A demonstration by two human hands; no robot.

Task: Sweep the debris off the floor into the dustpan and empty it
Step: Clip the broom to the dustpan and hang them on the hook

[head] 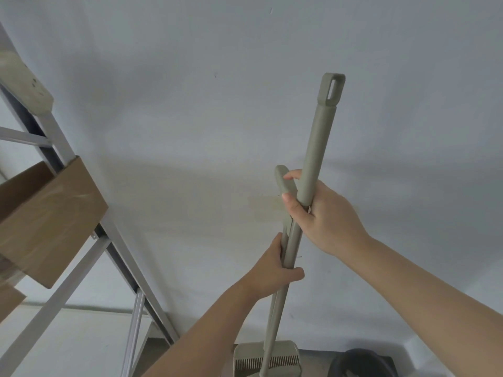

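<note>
Right hand (324,216) curls around the broom handle (319,142) at centre right, the pole near upright with its loop end tilted upper right. Left hand (272,272) grips it lower, above the dustpan (246,352) at the bottom edge.

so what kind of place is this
Likely an indoor storage or utility corner: a metal shelving rack holding a cardboard box stands by a plain painted wall, with a broom handle, a dustpan and a dark bin close by.
</note>
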